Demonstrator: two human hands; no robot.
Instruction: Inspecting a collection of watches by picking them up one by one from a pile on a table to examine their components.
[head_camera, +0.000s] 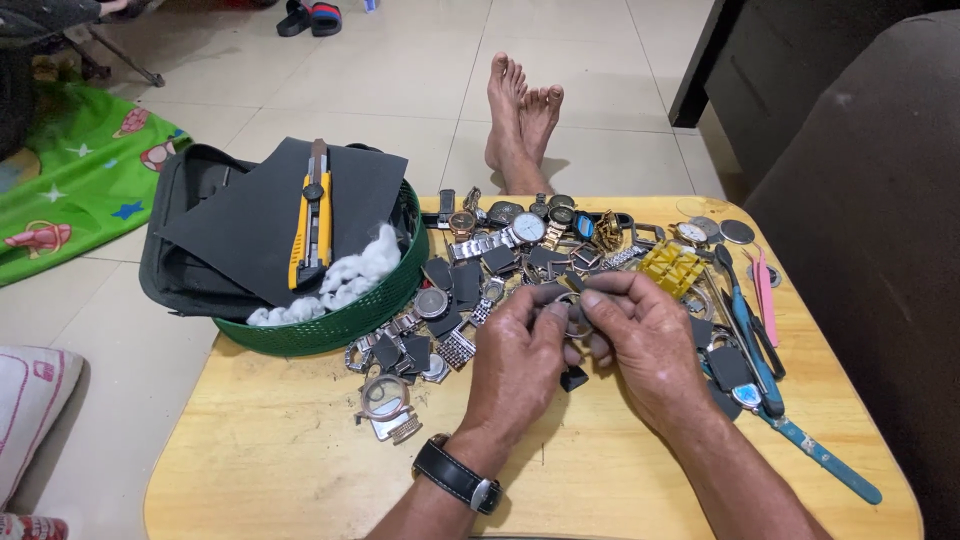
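Observation:
My left hand (520, 355) and my right hand (645, 340) meet over the middle of a low wooden table (300, 450). Between their fingertips they pinch a small round metal watch case (577, 315) wrapped partly in a dark grey piece of abrasive sheet. A black-strapped watch sits on my left wrist (458, 473). Under and behind the hands lies a heap of watches, metal bracelets and dark sheet scraps (470, 290). A small black scrap (573, 379) lies just below the hands.
A green basket (345, 320) at the table's left rear holds a dark sheet, a yellow utility knife (312, 215) and white cotton. Blue-handled tools (755, 350), pink tweezers (766, 290) and a yellow plastic holder (670, 265) lie at right. My bare feet (522, 115) rest on the tiled floor beyond.

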